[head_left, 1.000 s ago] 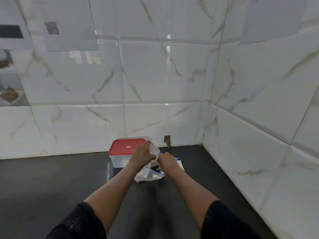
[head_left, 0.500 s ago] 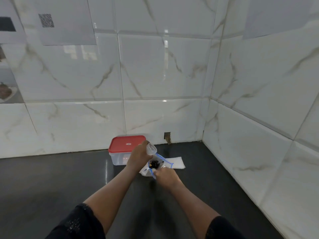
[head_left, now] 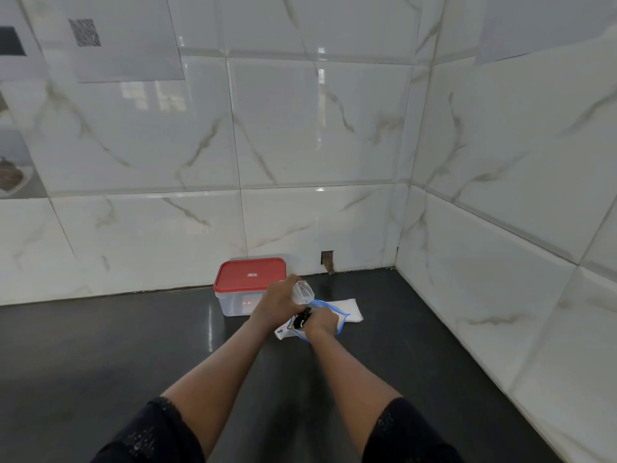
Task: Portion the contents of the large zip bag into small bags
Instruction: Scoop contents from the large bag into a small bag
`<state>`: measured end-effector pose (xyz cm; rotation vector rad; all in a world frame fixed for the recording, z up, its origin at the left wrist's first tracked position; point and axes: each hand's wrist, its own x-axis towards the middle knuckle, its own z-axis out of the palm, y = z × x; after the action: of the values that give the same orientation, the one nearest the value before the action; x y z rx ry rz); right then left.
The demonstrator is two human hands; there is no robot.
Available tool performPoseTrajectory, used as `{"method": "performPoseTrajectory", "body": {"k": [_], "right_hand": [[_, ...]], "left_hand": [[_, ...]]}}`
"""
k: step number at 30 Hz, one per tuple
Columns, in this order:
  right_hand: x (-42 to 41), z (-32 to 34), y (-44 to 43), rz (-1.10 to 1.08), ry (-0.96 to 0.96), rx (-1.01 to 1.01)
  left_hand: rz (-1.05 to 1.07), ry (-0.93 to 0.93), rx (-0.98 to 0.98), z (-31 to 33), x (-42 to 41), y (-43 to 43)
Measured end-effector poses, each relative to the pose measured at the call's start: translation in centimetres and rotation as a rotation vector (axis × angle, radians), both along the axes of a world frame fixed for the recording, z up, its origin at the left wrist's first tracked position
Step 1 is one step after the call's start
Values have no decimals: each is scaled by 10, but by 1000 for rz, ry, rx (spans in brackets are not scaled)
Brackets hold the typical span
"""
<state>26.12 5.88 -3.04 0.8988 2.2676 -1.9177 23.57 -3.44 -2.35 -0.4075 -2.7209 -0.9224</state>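
Left hand (head_left: pixel 278 300) grips a small clear bag (head_left: pixel 303 291), held just above the large zip bag (head_left: pixel 338 316) — that one lies on the dark desk (head_left: pixel 133 345), under the right hand (head_left: pixel 321 323), whose curled fingers (head_left: pixel 315 318) meet the dark contents (head_left: pixel 300 320); what they pinch, I cannot tell.

Bright, even light is glaring off the glossy wall tiles (head_left: pixel 320 128); wide-angle distortion is bending tile lines toward the edges.

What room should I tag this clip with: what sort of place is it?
Probably a kitchen corner: a dark counter meets glossy marbled wall tiles, and a red-lidded plastic box stands against the wall with a zip bag beside it.
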Motion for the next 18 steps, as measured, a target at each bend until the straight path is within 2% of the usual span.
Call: {"method": "performPoseTrajectory", "body": {"k": [3,5,7,10,15,18], "right_hand": [[-4,-2,-4,-162,22,-335],[-9,-6,-5,-193,1,-403],[-18,-7,-3,-258,-45,-427],[-25,-8,1,-209,-51,-449],[-29,-10,4,-180,-99,-356],[-27,-6,3,-213,-107,-453]], "left_hand": [[-10,5,-24,0,-4,-2],[-17,2,-40,0,-6,-1],[-18,6,-55,2,-8,-1],[-13,14,-54,3,-11,-1],[-73,-22,-70,2,-14,-1],[-93,-20,-54,2,-17,-2]]}}
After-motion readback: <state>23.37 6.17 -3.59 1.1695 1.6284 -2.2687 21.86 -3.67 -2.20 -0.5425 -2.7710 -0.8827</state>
